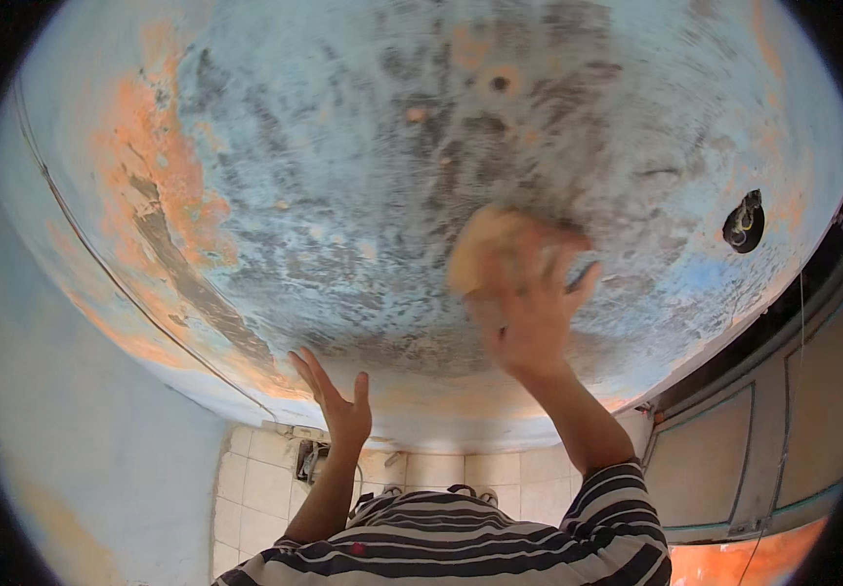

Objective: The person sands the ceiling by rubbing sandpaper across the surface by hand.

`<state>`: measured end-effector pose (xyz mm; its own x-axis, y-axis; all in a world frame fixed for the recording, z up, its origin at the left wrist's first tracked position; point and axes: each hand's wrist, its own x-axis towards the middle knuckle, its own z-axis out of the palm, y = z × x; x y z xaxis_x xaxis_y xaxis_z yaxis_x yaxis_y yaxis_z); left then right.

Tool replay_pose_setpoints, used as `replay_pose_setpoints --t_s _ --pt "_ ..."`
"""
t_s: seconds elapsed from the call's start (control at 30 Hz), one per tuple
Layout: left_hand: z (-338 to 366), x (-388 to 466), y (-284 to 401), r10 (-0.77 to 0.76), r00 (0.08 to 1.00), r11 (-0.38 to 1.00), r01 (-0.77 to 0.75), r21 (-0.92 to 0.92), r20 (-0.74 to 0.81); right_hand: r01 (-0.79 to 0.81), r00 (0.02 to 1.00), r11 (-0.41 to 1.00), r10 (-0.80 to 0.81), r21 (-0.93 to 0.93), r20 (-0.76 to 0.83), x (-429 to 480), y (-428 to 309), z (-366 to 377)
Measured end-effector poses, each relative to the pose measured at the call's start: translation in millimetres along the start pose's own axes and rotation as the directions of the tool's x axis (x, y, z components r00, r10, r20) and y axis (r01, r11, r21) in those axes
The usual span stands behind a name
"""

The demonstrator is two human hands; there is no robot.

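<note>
A wall [363, 183] with worn light blue paint, dark blotches and orange patches fills the view before me. My right hand [531, 293] is on a blurred, yellowish, roundish pad or sponge [476, 249] against the wall, right of the middle. The blur hides the pad's exact kind and part of the fingers. My left hand [341, 403] is raised at the wall's lower left with its fingers apart and nothing in it. Whether its fingertips touch the wall cannot be told.
A cable [92, 249] runs down the wall's left side. Wires show in a dark hole [744, 222] at the right. A panelled door [714, 454] stands lower right. On the tiled floor [264, 476], a small dark box-like thing [310, 461] lies near the wall.
</note>
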<state>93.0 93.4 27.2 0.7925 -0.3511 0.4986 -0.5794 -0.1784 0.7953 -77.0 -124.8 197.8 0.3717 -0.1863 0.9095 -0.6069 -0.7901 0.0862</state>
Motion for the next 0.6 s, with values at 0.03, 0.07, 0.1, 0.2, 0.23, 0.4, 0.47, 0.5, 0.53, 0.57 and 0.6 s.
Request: replay_pose_setpoints --t_s 0.03,0.07,0.1,0.2,0.23,0.4,0.47,0.5,0.53,0.57,0.6 --pt "-1 0 -10 0.042 0.998 0.999 -0.041 -0.021 0.043 0.126 0.99 0.991 -0.124 -0.036 0.066 -8 -9 6" --pt "-4 -1 -14 0.043 0.998 0.999 -0.042 -0.03 0.047 0.188 0.978 0.98 -0.181 -0.059 0.101 -7 -11 8" --pt "-5 -4 -17 0.065 0.992 0.998 -0.062 -0.032 0.108 0.251 0.961 0.965 -0.239 -0.075 0.137 -5 -14 10" --pt "-7 -4 -16 0.105 0.974 0.992 -0.087 -0.094 0.202 -0.304 0.93 0.937 0.331 0.172 -0.161 2 -11 13" --pt "-9 -4 -16 0.113 0.97 0.99 -0.09 -0.112 0.217 -0.199 0.974 0.973 0.209 0.115 -0.091 -12 -20 22" --pt "-19 0 -16 0.119 0.954 0.982 -0.072 -0.174 0.274 0.013 1.0 0.993 -0.012 -0.119 0.011 -45 -9 38" --pt "-12 -3 -19 0.134 0.959 0.975 -0.082 -0.206 0.251 -0.288 0.949 0.953 0.297 0.093 -0.108 -47 -5 41" --pt "-11 -5 -20 0.135 0.956 0.974 -0.08 -0.211 0.26 -0.272 0.888 0.868 0.392 0.414 -0.239 -52 -17 58" --pt "-10 -8 -21 0.141 0.955 0.977 -0.093 -0.189 0.262 -0.227 0.944 0.936 0.279 0.268 -0.175 -67 -17 55" --pt "-11 -9 -23 0.145 0.955 0.981 -0.105 -0.161 0.26 -0.144 0.982 0.98 0.159 0.136 -0.107 -81 -21 54" --pt "-11 -9 -24 0.143 0.954 0.982 -0.104 -0.158 0.264 -0.148 0.981 0.979 0.163 0.137 -0.103 -87 -16 51"
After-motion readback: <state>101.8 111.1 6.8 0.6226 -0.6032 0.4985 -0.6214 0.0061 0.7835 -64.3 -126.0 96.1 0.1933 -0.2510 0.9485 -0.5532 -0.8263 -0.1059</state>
